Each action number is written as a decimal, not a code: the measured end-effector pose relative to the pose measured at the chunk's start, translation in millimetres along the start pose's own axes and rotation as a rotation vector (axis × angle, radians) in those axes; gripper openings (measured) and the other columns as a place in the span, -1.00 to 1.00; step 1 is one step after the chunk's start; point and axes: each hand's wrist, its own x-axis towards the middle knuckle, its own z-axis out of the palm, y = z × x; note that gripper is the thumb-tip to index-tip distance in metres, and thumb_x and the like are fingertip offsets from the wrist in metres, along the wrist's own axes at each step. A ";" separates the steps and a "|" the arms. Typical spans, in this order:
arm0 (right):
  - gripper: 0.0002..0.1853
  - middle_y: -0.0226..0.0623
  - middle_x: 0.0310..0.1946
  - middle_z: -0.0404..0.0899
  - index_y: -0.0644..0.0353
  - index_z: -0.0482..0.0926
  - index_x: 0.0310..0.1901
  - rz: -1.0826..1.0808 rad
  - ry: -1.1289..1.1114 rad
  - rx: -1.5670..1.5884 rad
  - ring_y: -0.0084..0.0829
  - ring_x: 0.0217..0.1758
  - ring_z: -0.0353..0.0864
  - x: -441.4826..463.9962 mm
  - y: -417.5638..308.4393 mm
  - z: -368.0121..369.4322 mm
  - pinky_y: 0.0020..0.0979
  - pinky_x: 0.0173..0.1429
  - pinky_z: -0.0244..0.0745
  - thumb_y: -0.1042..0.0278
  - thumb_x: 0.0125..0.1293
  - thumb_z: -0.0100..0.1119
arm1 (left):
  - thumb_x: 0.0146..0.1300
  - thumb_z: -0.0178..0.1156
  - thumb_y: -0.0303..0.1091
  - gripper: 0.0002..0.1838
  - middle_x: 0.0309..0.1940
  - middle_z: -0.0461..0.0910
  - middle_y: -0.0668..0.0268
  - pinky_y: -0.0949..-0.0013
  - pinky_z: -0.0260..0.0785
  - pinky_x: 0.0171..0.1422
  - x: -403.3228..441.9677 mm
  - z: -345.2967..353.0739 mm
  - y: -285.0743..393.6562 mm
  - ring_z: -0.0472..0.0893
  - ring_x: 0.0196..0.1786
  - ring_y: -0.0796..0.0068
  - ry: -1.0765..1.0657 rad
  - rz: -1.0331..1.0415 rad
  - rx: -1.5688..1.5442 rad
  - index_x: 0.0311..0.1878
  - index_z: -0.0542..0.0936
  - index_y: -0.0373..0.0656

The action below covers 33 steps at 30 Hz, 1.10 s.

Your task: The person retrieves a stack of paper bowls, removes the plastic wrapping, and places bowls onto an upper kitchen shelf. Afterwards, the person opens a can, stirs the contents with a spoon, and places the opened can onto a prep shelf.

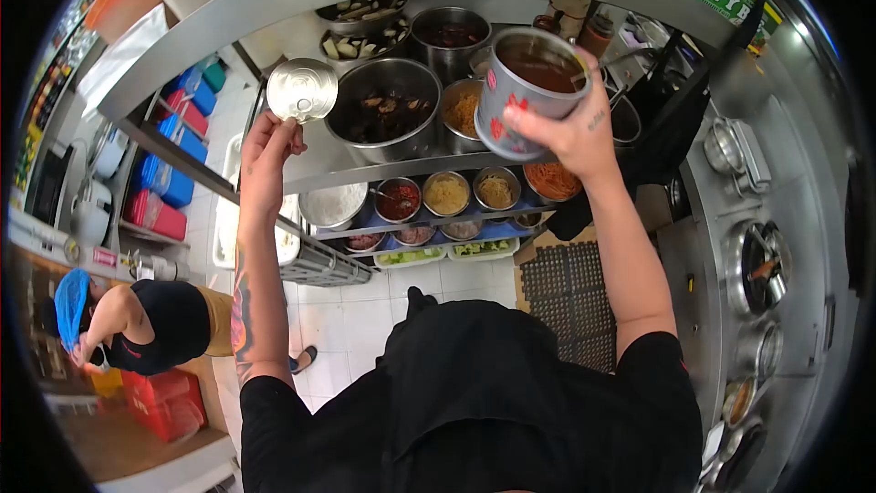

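A round silver can lid [302,89] with a pull ring is pinched by its lower edge in my left hand [272,141]. My right hand [573,123] is wrapped round a large grey can [505,123] with red print; the can is open at the top, tilted, and shows brown contents. Between my hands, on the steel shelf, stand a wide pot [385,144] of dark pieces and a pot [462,116] of orange-yellow bits. Behind them is a pot [451,26] with dark red contents.
Lower down are bowls of red sauce [398,200], yellow paste [446,194] and orange shreds [552,180]. A steel rail [411,169] crosses below the pots. Another person [151,324] in a blue head cover stands at the left. Pans [759,267] line the right counter.
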 end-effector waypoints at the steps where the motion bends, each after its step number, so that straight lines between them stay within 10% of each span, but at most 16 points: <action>1: -0.05 -0.11 0.13 0.65 0.36 0.35 0.29 -0.028 0.022 -0.059 -0.32 0.18 0.68 13.9 10.1 0.5 -0.24 0.33 0.56 0.26 -0.09 0.75 | 0.53 0.15 -0.29 -0.86 -0.37 0.51 0.43 0.48 0.33 -0.02 4.3 -0.6 -0.4 0.44 -0.26 0.62 -0.009 0.001 -0.029 -0.13 0.53 -0.15; 16: -0.45 -0.22 0.02 0.74 0.20 0.68 0.06 -0.266 0.256 -0.427 -0.34 0.05 0.75 183.2 183.3 -14.0 -0.25 0.17 0.66 0.34 0.00 0.69 | 0.55 0.11 -0.37 -0.78 -0.33 0.51 0.42 0.41 0.36 0.03 -25.2 -75.5 -42.6 0.41 -0.28 0.60 0.017 -0.024 -0.253 0.14 0.55 -0.25; 18: -0.27 -0.22 0.08 0.73 0.17 0.65 0.13 -0.325 0.293 -0.505 -0.23 0.14 0.71 193.4 189.7 -13.9 -0.24 0.24 0.60 -0.04 -0.05 0.71 | 0.56 0.08 -0.39 -0.78 -0.36 0.49 0.42 0.39 0.38 0.02 -30.0 -85.9 -48.1 0.40 -0.31 0.63 0.060 -0.036 -0.307 0.15 0.54 -0.26; 33: -0.25 -0.22 0.13 0.71 0.12 0.64 0.17 -0.438 0.563 -1.184 -0.17 0.19 0.69 242.0 247.7 -3.8 -0.17 0.25 0.59 -0.26 0.07 0.52 | 0.57 0.07 -0.37 -0.75 -0.35 0.48 0.42 0.38 0.40 0.01 -41.3 -75.9 -57.0 0.39 -0.32 0.64 0.137 0.024 -0.370 0.18 0.53 -0.27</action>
